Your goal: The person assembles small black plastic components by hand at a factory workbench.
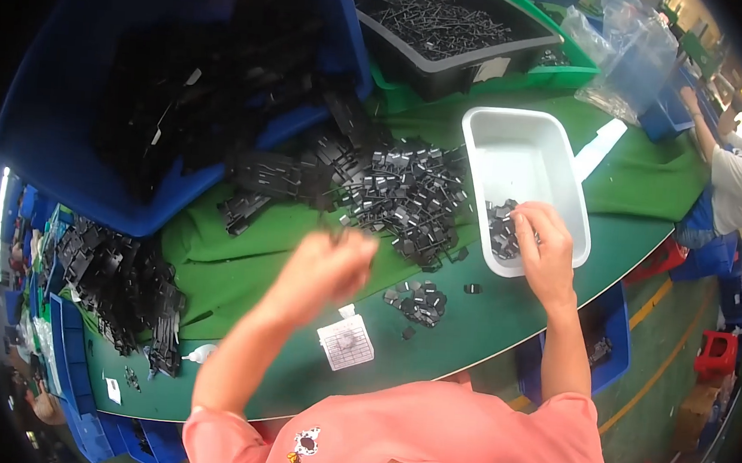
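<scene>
My left hand (pixel 325 267) is closed and slightly blurred above the green cloth, left of a heap of small black plastic parts (pixel 417 187). Something dark shows at its fingertips, too smeared to name. Inside the near end of a white plastic tray (pixel 575 207), my right hand (pixel 546 244) reaches down with thumb and fingers drawn together. Its fingertips are at a small pile of black plastic pieces (pixel 502 228); whatever they grip is hidden. A smaller cluster of black pieces (pixel 417 304) lies on the green tabletop between my hands, with a single piece (pixel 472 288) apart from it.
A large blue bin (pixel 192 210) of black parts tips toward the table at the left. Further back stands a black tub (pixel 451 63) in a green tray (pixel 584 70). Stacked black parts (pixel 118 283) lie far left. A printed card (pixel 346 346) is near me. Another person (pixel 736 171) works at right.
</scene>
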